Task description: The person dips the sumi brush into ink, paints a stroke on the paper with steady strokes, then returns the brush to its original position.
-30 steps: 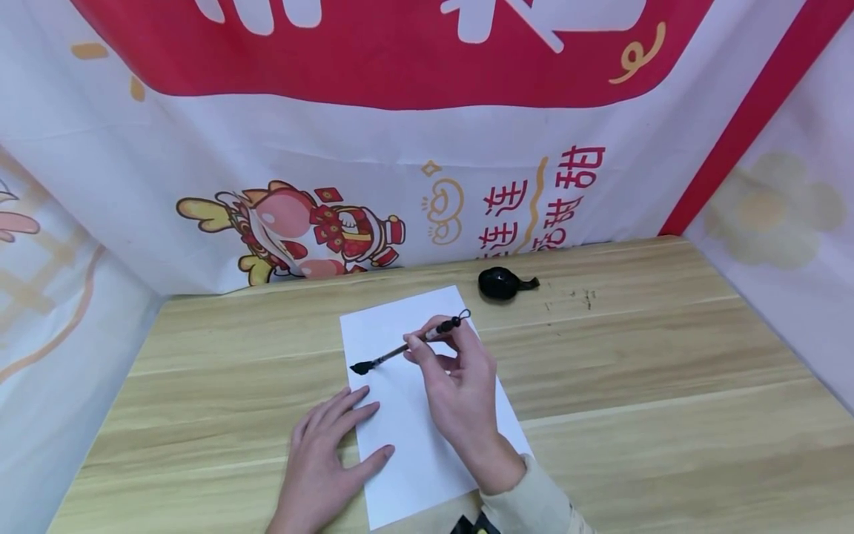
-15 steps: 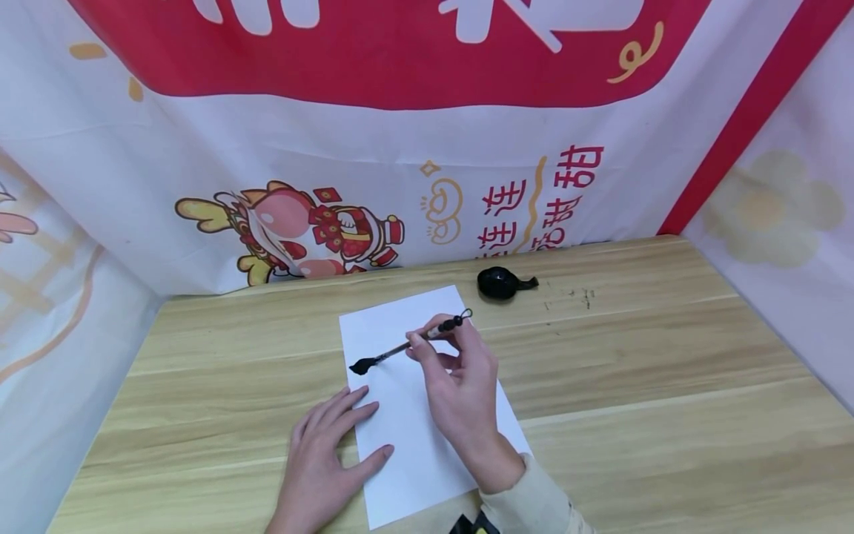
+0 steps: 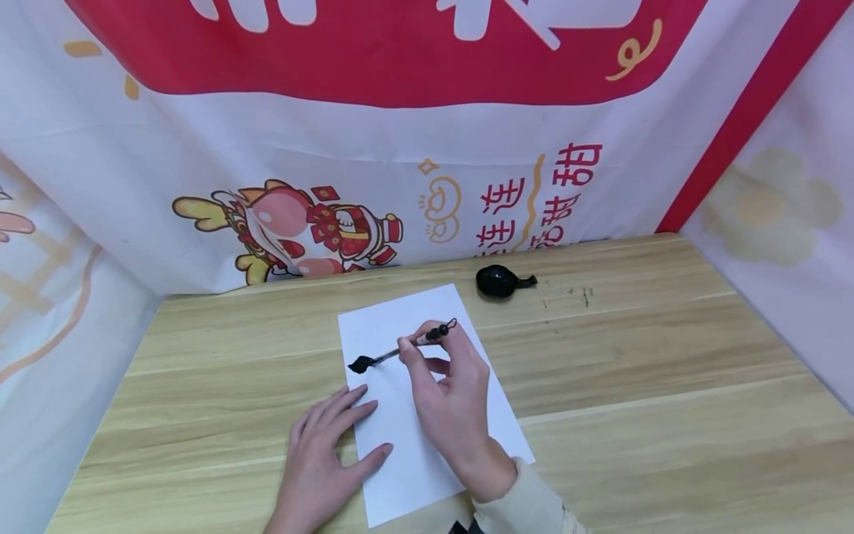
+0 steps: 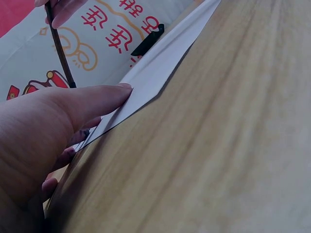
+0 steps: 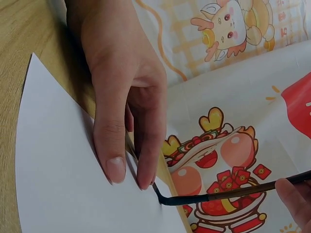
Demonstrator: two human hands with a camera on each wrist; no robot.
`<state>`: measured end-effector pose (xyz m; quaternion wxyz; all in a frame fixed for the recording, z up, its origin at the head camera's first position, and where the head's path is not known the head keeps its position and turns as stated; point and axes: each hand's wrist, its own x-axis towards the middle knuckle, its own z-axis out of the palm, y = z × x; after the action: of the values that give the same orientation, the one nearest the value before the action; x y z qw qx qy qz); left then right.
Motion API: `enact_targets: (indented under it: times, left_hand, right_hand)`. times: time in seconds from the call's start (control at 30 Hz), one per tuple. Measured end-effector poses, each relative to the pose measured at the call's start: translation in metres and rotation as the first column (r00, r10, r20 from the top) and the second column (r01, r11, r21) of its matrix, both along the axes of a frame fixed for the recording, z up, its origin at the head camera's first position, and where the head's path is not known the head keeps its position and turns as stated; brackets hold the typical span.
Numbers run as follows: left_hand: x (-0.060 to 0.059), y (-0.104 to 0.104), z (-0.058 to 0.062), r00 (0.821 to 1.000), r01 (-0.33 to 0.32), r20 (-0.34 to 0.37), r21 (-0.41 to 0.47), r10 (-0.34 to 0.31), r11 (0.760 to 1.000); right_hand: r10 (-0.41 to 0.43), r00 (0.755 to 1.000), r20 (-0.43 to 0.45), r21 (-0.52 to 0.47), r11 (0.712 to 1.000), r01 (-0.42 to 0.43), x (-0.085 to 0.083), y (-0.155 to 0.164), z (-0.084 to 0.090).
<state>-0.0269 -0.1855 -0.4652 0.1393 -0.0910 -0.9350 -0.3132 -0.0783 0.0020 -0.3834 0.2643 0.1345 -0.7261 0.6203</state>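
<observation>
A right hand (image 3: 448, 400) pinches an ink-loaded calligraphy brush (image 3: 400, 350) with its tip at the left edge of a white sheet (image 3: 427, 460) while the left hand (image 3: 323, 452), fingers flat, pins the paper to the wooden surface (image 3: 667, 415); a stray drag could smear ink onto the wood.

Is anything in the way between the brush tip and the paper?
Nothing visible. The brush tip sits right at the paper near its left edge. The left hand presses the paper lower down, clear of the tip.
</observation>
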Motion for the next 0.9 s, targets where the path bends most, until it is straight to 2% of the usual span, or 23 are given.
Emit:
enact_targets:
  times: [0.4,0.9]
  left_hand:
    - [-0.0004,0.0005,0.0005,1.000,0.003,-0.006,0.002,-0.003,1.000]
    - [-0.0011,0.0007,-0.0004,1.000,-0.002,0.000,0.012,0.002,1.000]
  right_hand:
    - [-0.021,1.000,0.009,0.017,1.000,0.021,0.0019,0.0004,0.0020]
    - [-0.061,0.998,-0.030,0.038,0.997,0.062,0.0019,0.0018,0.0008]
